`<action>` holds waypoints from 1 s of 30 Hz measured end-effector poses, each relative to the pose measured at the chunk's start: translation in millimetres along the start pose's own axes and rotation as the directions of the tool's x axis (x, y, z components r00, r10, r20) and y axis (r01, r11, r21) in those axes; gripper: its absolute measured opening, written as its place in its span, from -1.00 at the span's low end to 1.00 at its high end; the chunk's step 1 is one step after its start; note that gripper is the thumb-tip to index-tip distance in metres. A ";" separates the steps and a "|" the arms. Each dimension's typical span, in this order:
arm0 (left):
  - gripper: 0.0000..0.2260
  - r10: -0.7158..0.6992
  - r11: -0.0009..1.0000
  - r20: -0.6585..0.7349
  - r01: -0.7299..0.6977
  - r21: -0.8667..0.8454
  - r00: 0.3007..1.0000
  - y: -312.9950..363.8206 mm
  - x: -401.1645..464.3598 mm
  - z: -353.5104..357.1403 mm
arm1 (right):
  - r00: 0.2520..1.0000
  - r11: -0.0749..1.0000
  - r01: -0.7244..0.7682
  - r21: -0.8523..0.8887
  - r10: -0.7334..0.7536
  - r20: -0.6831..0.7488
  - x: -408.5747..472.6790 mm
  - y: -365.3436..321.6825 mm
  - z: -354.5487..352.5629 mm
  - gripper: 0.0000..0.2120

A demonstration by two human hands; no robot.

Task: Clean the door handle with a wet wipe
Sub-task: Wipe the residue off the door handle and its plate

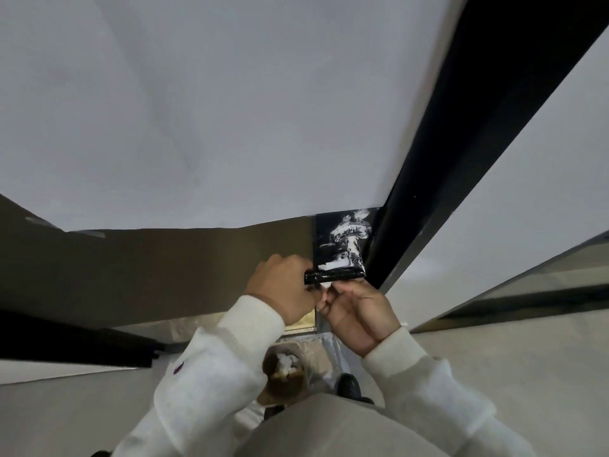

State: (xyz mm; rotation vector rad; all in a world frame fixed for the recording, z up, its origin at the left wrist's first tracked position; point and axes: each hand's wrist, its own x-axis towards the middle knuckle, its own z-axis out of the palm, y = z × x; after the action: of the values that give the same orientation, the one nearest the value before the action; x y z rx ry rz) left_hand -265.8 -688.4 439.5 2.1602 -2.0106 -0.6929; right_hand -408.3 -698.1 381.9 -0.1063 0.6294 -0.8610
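White wall fills the upper view above a brown door [158, 258], its black frame [461, 143] slanting to our right. We grip the free end of the black door handle [333, 277] with our left hand [283, 288], fingers curled round it. Our right hand [359, 311], just beneath the handle, pinches a white wet wipe [324, 286] against its underside. White smears streak the handle and the black plate [342, 239] above it. Below, a lined bin [286, 371] holds crumpled white scraps.
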 end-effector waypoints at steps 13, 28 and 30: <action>-0.74 -0.047 0.999 0.004 0.047 0.007 0.999 -0.8 0.8 2.9 | 0.896 0.928 0.313 -0.201 -0.358 -0.262 -32.0 -6.4 0.7 -0.81; -0.85 -0.035 0.983 0.079 0.020 0.181 0.996 5.5 5.7 -1.2 | 0.420 -0.473 0.339 -0.814 -0.698 0.580 -44.0 -24.7 2.8 -0.85; -0.87 -0.023 0.986 0.071 0.010 0.169 0.997 4.5 4.8 -1.3 | 0.445 -0.408 0.346 -0.845 -0.721 0.531 -47.0 -27.6 3.5 -0.85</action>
State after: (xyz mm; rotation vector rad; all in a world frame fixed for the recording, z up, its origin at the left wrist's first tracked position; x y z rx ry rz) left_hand -269.4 -693.8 441.1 2.2773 -2.1635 -0.6333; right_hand -447.7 -682.3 416.2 -1.9786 1.4977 -1.3055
